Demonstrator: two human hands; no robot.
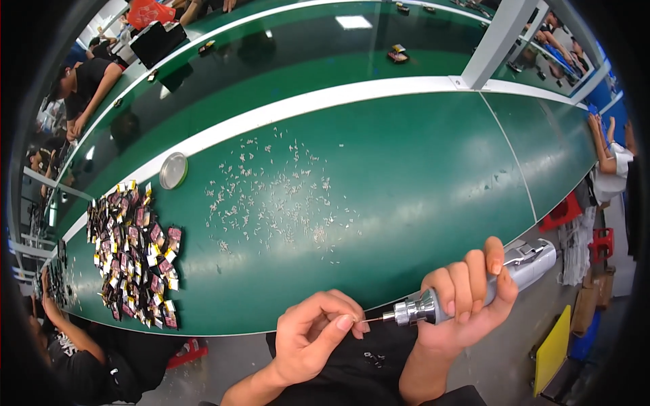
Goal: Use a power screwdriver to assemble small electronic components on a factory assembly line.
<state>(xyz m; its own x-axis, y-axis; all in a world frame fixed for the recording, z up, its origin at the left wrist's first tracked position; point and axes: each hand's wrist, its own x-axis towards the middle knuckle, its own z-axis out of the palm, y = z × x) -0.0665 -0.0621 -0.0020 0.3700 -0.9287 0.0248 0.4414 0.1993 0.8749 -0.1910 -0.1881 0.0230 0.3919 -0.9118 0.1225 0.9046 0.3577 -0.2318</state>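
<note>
My right hand (467, 294) is wrapped round a silver-grey power screwdriver (535, 262), which lies nearly level and points left. Out of its chrome chuck (409, 312) runs a thin bit (371, 319). At the tip of that bit, the thumb and fingers of my left hand (308, 335) are pinched together. Whatever is between them is too small to make out. Both hands are just off the near edge of the green table (420, 196). Many tiny silvery parts, perhaps screws (277, 196), lie scattered on the tabletop beyond my left hand.
Small black units with yellow and white labels (135, 257) form a heap at the left. Near it rests a round, shallow tin (174, 170). Past a white rail runs a dark green belt (305, 61) with a few units (398, 54). A grey post (497, 44) rises far right. Other people sit around.
</note>
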